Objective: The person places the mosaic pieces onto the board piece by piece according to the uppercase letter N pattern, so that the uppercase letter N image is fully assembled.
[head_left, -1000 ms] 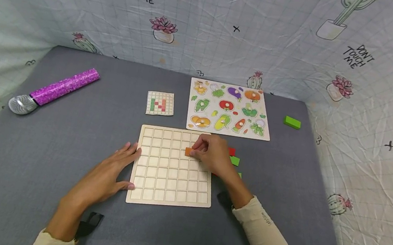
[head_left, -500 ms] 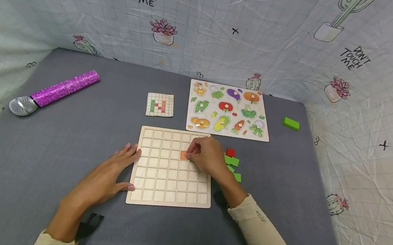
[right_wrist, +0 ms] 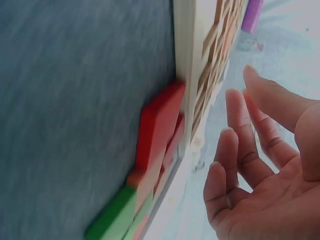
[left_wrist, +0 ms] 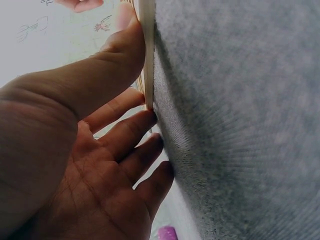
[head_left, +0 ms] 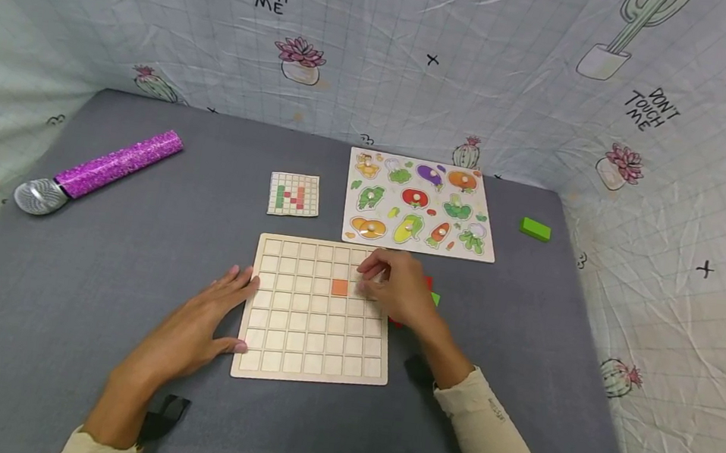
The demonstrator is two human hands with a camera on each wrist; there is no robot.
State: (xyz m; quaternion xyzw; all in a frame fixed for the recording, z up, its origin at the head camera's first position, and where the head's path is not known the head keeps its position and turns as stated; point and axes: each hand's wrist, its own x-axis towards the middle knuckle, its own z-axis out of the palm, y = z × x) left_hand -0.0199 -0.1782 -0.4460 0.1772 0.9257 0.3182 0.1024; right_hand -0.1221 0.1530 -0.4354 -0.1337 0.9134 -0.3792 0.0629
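Note:
A wooden grid board (head_left: 309, 323) lies on the grey table, with one orange square tile (head_left: 340, 287) flat in a cell of its upper right part. My left hand (head_left: 202, 320) rests at the board's left edge, thumb and fingers spread apart and touching it. Just right of the tile, my right hand (head_left: 398, 288) hovers over the board and holds nothing. In the right wrist view its fingers are loosely bent, apart from the thumb. Beside the board's right edge lie red tiles (right_wrist: 160, 125) and green tiles (right_wrist: 112, 215), partly hidden by my right hand in the head view.
Behind the board lie a small pattern card (head_left: 294, 194) with coloured squares and a vegetable puzzle board (head_left: 422, 204). A purple glitter microphone (head_left: 116, 165) lies at the far left. A green block (head_left: 535, 229) is at the far right, near the patterned cloth (head_left: 387, 46).
The right hand first shifted the orange tile a little left and down, then let it go in the cell and moved off to the right. My left hand has stayed at the board's edge.

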